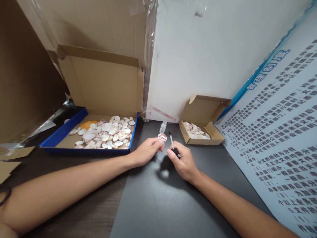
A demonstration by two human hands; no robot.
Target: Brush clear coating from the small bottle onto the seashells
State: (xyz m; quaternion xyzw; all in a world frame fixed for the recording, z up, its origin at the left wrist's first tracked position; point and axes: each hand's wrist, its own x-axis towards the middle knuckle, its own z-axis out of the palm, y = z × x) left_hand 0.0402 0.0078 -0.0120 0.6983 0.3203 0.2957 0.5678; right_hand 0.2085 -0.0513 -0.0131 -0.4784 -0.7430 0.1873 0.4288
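Two hands over the dark desk (158,205): left hand (146,151) pinching a patterned shell (162,137) at the fingertips, right hand (182,160) gripping a small brush (171,139), long axis near upright, tip just right of the shell. Open vial (162,126) standing just behind, between shell tray (59,136) and small box (215,135)

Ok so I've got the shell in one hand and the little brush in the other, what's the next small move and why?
Probably bring the brush tip across to the shell. The left hand pinches the shell face up, the right hand holds the brush upright just beside it, not touching, and the small bottle stands behind them.
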